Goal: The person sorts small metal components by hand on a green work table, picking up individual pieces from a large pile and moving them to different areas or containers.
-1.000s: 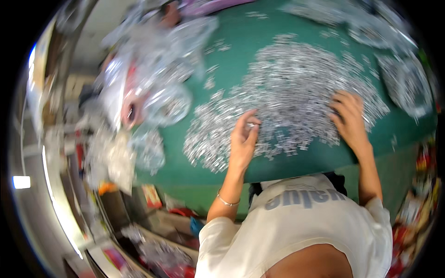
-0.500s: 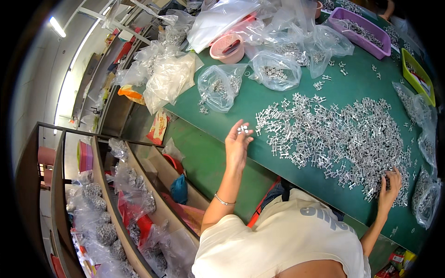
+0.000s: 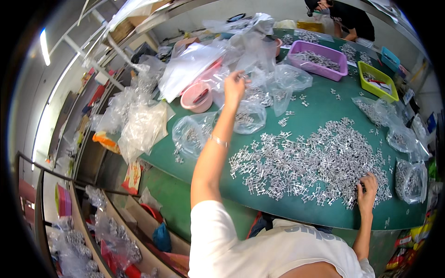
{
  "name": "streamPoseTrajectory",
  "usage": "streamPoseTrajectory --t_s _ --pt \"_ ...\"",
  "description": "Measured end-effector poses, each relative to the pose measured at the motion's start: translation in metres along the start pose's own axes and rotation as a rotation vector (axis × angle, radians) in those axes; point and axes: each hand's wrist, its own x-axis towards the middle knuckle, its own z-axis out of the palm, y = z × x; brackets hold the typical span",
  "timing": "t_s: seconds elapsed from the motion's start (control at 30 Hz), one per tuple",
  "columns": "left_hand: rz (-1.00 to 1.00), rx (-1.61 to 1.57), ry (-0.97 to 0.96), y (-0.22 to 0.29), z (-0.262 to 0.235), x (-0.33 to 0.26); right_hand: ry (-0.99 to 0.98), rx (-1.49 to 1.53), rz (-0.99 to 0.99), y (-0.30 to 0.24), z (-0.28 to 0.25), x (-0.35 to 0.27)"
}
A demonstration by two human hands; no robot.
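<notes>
A heap of small silver metal parts (image 3: 301,162) is lying across the green table (image 3: 324,109); taking that heap as the clock's centre, the right hand (image 3: 367,186) is resting on its rim at 4 o'clock, fingers bent, and I cannot tell whether they are gripping anything. The left hand (image 3: 236,85) is hanging well out at about 10 to 11 o'clock, fingers curling around what are looking like a few of the same parts, too small to count. Beneath that arm, 2 open plastic bags with parts, 1 nearer the heap (image 3: 252,121) and 1 farther left (image 3: 189,135), are sitting between 9 and 10 o'clock. A loose grip could be letting pieces slip into the crumpled plastic, and a low forearm could be snagging a bag mouth and tipping it. At 6 o'clock only a narrow green strip is separating heap from table edge, so a careless sweep could be sending parts floorward. More room is opening toward 12 o'clock, before the purple basket (image 3: 317,70) and, nearer 1, the lime tray (image 3: 376,91); at 3 o'clock a filled bag (image 3: 410,181) is crowding that side.
</notes>
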Motion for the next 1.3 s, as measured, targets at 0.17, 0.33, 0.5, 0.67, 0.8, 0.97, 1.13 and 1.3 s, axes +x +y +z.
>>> streamPoseTrajectory --t_s 0.17,0.33,0.5,0.67,0.8,0.97,1.13,1.3 --pt "0.153 0.901 0.014 -0.066 -0.01 0.079 0.133 -0.004 -0.085 0.011 0.004 0.006" --pt "0.365 0.568 0.07 0.003 0.035 -0.013 0.279 0.142 0.338 0.023 -0.005 0.0" --pt "0.214 0.348 -0.564 0.063 0.074 -0.185 0.391 -0.108 0.32 0.022 -0.009 0.002" --pt "0.354 0.733 -0.748 0.049 0.088 -0.27 -0.155 0.084 -0.119 -0.055 0.007 -0.011" --pt "0.345 0.702 -0.727 0.033 0.085 -0.272 -0.305 -0.005 -0.269 -0.053 0.026 -0.021" --pt "0.282 0.64 -0.641 0.033 0.084 -0.272 -0.218 -0.077 -0.338 -0.027 0.03 -0.015" --pt "0.258 0.586 -0.503 0.018 0.088 -0.271 -0.077 -0.094 -0.289 -0.015 0.027 0.005" --pt "0.292 0.563 -0.365 0.016 0.099 -0.263 -0.062 -0.06 -0.223 -0.002 0.026 0.021"
